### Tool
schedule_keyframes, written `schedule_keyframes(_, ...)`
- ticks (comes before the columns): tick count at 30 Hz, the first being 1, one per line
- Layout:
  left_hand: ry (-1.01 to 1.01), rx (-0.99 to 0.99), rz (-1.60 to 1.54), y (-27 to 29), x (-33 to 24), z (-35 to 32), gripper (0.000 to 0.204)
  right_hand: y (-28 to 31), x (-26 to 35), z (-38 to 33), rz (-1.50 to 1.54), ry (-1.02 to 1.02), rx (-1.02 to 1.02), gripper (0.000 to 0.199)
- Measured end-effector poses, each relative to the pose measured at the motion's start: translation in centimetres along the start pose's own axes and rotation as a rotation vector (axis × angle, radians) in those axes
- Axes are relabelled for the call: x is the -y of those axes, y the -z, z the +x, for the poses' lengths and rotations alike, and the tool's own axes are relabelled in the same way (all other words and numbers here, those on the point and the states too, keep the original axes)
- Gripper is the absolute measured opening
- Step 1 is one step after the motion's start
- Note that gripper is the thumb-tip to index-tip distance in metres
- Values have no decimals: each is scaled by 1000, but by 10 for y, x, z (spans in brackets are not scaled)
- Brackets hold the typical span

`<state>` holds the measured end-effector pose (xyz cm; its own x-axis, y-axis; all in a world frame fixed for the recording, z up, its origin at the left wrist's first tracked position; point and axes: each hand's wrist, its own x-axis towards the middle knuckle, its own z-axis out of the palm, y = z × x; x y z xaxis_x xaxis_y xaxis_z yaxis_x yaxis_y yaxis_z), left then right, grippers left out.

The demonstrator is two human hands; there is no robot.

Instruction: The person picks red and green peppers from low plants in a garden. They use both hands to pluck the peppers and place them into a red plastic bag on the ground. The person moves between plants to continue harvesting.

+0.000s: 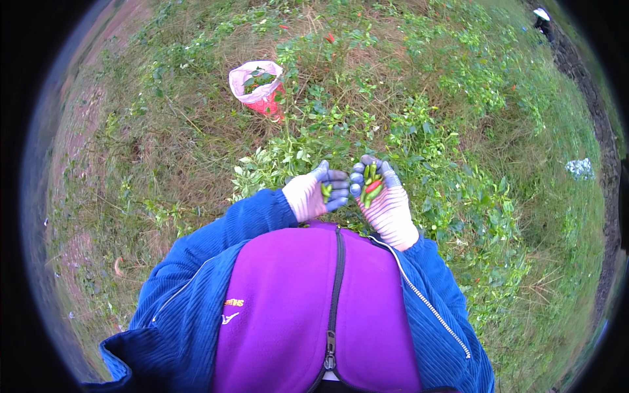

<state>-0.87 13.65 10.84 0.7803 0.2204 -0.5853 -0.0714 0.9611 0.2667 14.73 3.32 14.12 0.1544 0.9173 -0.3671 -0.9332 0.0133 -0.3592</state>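
Observation:
Both my hands wear striped white gloves with grey-blue coated fingers, held close together in front of my chest. My left hand (319,192) has its fingers curled around a few green chili peppers (326,191). In the cupped palm of my right hand (385,200) lie several chili peppers (371,190), mostly green with a red one (373,187) among them. The fingers of that hand bend up around them. Leafy pepper plants (341,147) grow just beyond and beneath my hands.
Ahead and to the left stands an open white and red sack (255,85) with green produce inside. Dry grass and low plants surround me. A dark furrow (586,98) runs along the right, with a pale crumpled item (580,169) beside it. A person in a white hat (542,16) is far right.

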Motion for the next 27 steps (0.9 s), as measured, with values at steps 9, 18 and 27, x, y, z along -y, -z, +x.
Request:
schedule_keyframes(9, 230, 371, -468, 4, 14, 13, 29, -19, -28, -5, -655, 242, 127, 43)
schedule_keyframes(18, 189, 247, -416, -2, 16, 2, 33, -17, -14, -13, -684, 415, 126, 44)
schedule_keyframes(27, 127, 265, -492, 16, 4, -3, 32, -29, 5, -19, -1740, 690, 290, 28)
